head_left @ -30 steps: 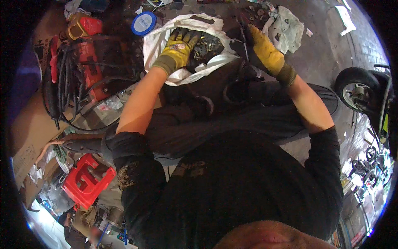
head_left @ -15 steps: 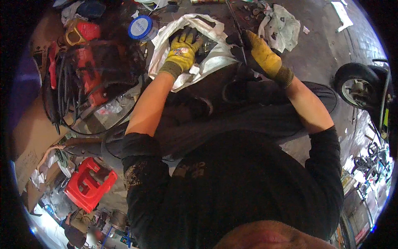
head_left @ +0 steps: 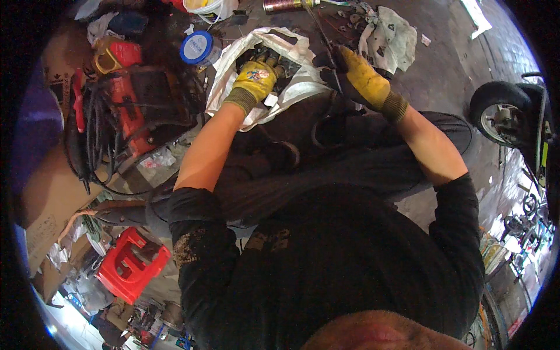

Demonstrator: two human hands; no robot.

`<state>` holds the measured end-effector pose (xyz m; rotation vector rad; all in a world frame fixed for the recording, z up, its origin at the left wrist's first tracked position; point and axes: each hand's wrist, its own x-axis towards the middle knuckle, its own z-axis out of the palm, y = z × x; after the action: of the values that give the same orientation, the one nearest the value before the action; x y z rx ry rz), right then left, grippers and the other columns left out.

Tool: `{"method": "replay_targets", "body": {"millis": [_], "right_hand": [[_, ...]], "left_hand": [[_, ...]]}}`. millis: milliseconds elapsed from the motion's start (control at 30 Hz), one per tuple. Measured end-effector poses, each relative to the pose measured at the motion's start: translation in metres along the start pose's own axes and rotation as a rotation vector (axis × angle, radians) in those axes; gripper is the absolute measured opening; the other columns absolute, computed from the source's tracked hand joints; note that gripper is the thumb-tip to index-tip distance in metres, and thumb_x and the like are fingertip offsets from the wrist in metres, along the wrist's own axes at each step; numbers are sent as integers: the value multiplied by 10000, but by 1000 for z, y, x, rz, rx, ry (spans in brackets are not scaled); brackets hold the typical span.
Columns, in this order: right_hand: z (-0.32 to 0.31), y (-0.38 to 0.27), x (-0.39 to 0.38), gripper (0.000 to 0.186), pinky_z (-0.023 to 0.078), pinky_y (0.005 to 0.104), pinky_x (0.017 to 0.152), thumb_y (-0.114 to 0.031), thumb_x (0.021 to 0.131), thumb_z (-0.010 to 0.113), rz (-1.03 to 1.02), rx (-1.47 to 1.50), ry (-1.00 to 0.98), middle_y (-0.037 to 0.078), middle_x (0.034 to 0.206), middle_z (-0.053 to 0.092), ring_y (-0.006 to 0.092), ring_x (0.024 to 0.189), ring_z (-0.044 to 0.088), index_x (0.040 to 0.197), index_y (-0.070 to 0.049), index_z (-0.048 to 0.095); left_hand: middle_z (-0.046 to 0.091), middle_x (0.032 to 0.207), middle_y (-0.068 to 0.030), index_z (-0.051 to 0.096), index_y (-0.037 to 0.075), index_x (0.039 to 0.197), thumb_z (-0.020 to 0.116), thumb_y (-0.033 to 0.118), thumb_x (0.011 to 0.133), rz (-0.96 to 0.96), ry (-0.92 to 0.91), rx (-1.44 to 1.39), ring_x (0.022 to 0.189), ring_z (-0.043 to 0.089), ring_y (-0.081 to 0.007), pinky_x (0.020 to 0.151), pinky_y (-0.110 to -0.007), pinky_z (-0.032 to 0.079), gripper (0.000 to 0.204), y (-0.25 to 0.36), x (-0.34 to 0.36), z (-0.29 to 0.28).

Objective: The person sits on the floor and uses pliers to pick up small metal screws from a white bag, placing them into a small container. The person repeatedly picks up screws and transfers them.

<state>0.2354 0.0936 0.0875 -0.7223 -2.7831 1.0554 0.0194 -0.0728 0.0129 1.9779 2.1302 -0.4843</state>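
My left hand (head_left: 256, 79), in a yellow glove with dark fingers, reaches into an open white plastic bag (head_left: 226, 52). Its fingers are apart and bent down among small dark and metallic parts (head_left: 287, 69), which are too jumbled to name. The fingertips are partly lost among them. To the right of the bag, my right hand (head_left: 360, 79), in a matching glove, is closed around a long, thin dark rod (head_left: 322, 29). The rod slants from the far side down past my fingers, and its lower end is hard to make out.
A blue-lidded tub (head_left: 197, 48) stands left of the bag, a white bucket (head_left: 213, 8) and a spray can (head_left: 286, 4) beyond. Right lie a grey rag (head_left: 394, 39) and a wheel (head_left: 499, 114). Left are a red machine (head_left: 125, 105) with black cables and a red plastic part (head_left: 131, 265).
My left fingers have bent further down into the bag's contents. My right hand has shifted slightly left, still gripping the rod. The whole view has tilted a little.
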Motion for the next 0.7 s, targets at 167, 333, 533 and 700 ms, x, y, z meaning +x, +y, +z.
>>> {"method": "replay_targets", "body": {"millis": [167,333,533,700], "right_hand": [[-3,19,4,460,456,465,1022,-236,952,560,-88,-26,36,268,1289,590,435,1197,556,1332,20,522],[-22,18,-1,545,444,438,1026,-342,959,588,-104,-12,16,253,1316,563,403,1210,541,1349,29,505],[-26,62,-19,371,543,338,862,-230,969,650,-234,-13,261,116,1138,711,194,1016,684,1260,-5,605],[-75,6,-39,315,542,305,900,-116,990,600,-34,615,62,117,1191,695,193,1054,677,1276,16,594]], "left_hand": [[429,1554,-102,542,238,1433,453,249,985,23,-43,42,1442,391,-336,1190,-486,297,456,-4,-2,7],[331,1616,-100,422,277,1527,599,248,908,23,-153,-25,1482,320,-328,1228,-471,226,644,-3,-27,-35],[376,1592,-83,503,253,1477,598,268,915,26,-128,-4,1460,360,-322,1202,-459,292,570,-10,-15,-12],[480,1518,-58,591,240,1392,518,242,937,0,55,68,1386,454,-326,1098,-481,400,460,-3,-13,17]]}}
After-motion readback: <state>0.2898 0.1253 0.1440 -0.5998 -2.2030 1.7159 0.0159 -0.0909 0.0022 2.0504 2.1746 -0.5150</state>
